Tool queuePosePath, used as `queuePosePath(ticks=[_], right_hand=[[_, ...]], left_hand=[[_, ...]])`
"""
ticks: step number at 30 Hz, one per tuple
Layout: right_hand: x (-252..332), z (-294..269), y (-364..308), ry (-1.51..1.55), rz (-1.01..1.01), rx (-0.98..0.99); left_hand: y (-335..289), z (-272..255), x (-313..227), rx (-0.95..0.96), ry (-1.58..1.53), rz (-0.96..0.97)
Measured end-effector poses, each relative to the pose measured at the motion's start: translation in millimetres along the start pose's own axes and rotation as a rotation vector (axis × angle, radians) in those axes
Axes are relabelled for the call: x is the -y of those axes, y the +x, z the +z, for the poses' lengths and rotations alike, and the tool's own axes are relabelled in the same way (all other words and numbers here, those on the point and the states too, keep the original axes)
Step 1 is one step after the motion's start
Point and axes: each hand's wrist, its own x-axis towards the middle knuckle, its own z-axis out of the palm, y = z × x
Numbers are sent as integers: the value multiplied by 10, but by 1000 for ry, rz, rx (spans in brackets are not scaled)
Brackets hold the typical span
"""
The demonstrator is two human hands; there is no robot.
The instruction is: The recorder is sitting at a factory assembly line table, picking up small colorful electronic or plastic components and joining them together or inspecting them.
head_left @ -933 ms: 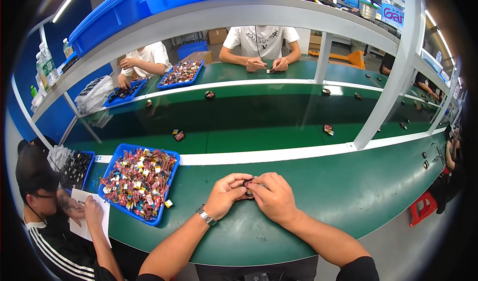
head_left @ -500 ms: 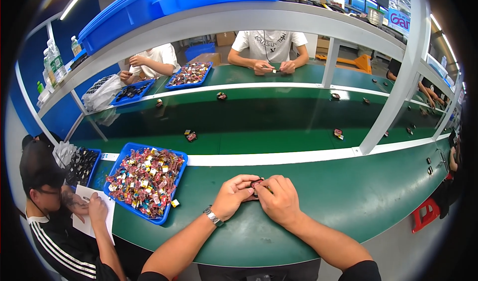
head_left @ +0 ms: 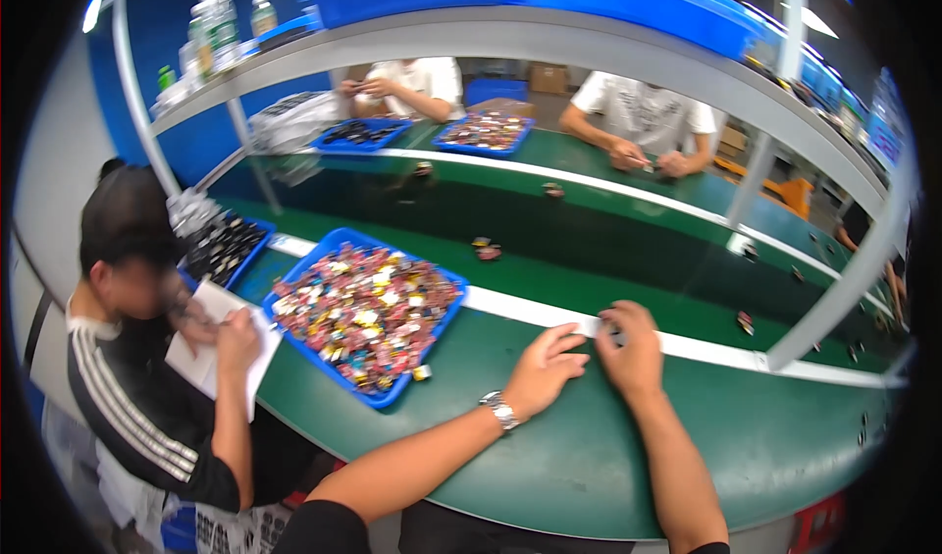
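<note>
Right fingers [head_left: 634,316] clamped on small dark part [head_left: 617,337], within their curl; left fingers [head_left: 563,346] — apart, nearby

the green bench [head_left: 549,461] carries a heaped blue tray [head_left: 447,320] and, to its left, a second blue tray [head_left: 254,259].

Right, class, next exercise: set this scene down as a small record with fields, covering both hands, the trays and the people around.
Right hand: fingers curled around a dark part, blurred
Left hand: fingers spread, apart from the right hand; nothing visible in it
Left wrist: silver watch
Near tray: blue, heaped with mixed small parts
Beside it, left: a second blue tray with black parts
Left co-worker: hands at white paper
Across: two people in white shirts
</note>
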Motion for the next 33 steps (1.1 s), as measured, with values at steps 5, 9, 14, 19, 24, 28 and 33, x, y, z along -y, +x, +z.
queuePosePath(ticks=[5, 9, 14, 19, 24, 28, 33], right_hand=[[-689, 280, 333, -17, 229, -63], [-890, 409, 451, -112, 264, 12], [-495, 516, 555, -432, 128, -57], [-71, 1002, 637, 91, 317, 250], [301, 1520, 750, -15, 277, 244], [345, 1640, 866, -74, 263, 282], [277, 1723, 918, -13, 330, 292]], left_hand=[[76, 6, 57, 23, 225, 47], [62, 33, 3, -17, 290, 20], [-20, 28, -115, -115, 473, 187], [-40, 78, -165, -185, 502, 384], [-16, 40, -179, -230, 525, 454], [-4, 10, -232, -286, 549, 478], [5, -13, -206, -297, 551, 488]])
